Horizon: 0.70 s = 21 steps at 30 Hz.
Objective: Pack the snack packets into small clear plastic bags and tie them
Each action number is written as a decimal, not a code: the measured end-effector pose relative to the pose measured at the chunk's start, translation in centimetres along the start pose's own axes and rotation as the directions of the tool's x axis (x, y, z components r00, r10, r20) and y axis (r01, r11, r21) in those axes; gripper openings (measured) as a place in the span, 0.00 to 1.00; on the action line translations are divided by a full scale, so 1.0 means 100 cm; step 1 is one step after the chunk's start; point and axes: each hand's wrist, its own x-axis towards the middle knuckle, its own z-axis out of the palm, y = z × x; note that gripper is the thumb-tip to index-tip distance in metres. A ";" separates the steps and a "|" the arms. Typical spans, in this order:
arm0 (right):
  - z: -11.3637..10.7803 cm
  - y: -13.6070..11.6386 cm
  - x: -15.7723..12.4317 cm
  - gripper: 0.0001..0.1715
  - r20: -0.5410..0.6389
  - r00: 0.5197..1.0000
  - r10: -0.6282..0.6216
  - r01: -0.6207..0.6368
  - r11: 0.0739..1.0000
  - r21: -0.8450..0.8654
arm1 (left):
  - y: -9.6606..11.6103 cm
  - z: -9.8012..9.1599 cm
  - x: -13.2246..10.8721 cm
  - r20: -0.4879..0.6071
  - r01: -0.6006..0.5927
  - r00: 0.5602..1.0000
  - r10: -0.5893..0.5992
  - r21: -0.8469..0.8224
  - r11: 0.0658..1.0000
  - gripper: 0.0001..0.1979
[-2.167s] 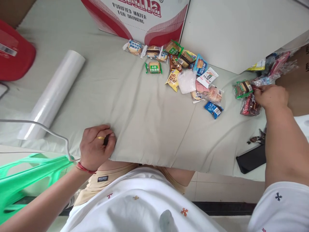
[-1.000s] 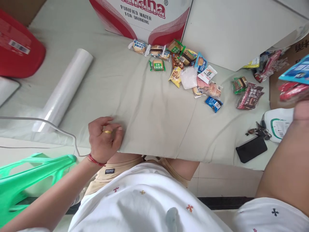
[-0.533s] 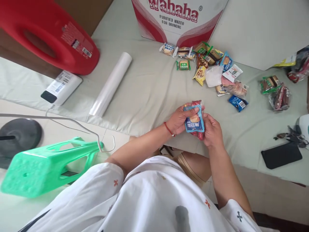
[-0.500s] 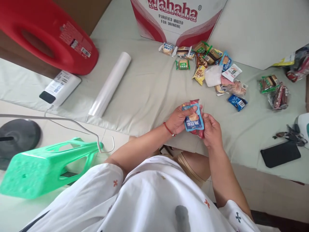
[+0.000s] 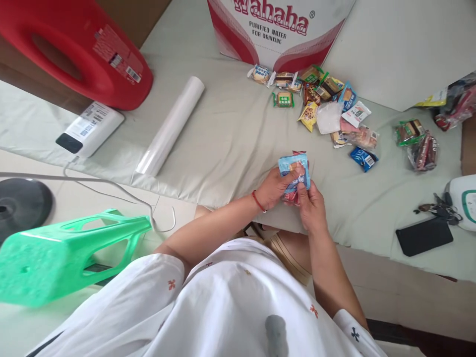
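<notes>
My left hand (image 5: 277, 187) grips a small stack of snack packets, its thumb pressed on the front of a light-blue snack packet (image 5: 292, 162). Behind that one, a red packet (image 5: 290, 198) shows at the top and bottom edges. My right hand (image 5: 312, 206) pinches the lower right side of the stack, thumb on the blue packet. The stack is held over the near edge of the covered bed or table. Beyond my hands lies a pile of wrapped snacks (image 5: 329, 89), with a dark-blue packet (image 5: 363, 158) at its near side.
A Wahaha water carton (image 5: 277, 34) stands at the back. To the left are a red jug (image 5: 122, 64), a white plastic roll (image 5: 171, 126), a white device (image 5: 91, 129) and a green stool (image 5: 74, 258). On the right lie more snacks (image 5: 424, 151), keys (image 5: 441, 208) and a black phone (image 5: 424, 237).
My right hand has moved left, and its thumb now rests on the front of the blue packet. The blue packet has shifted upward a little against the red one. The view has shifted slightly.
</notes>
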 end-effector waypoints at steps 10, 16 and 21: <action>-0.002 0.003 -0.011 0.29 -0.134 0.989 -0.067 0.057 0.995 -0.080 | 0.005 0.010 0.001 0.111 0.045 0.993 -0.028 -0.158 0.986 0.25; -0.001 0.005 -0.014 0.32 -0.050 0.999 0.003 -0.005 0.999 -0.039 | 0.013 0.010 0.006 0.095 0.056 0.995 -0.028 -0.314 0.948 0.18; -0.003 0.000 -0.018 0.38 -0.120 0.990 0.071 -0.078 0.995 -0.060 | 0.007 0.011 0.010 -0.016 -0.059 0.998 0.057 -0.330 0.942 0.19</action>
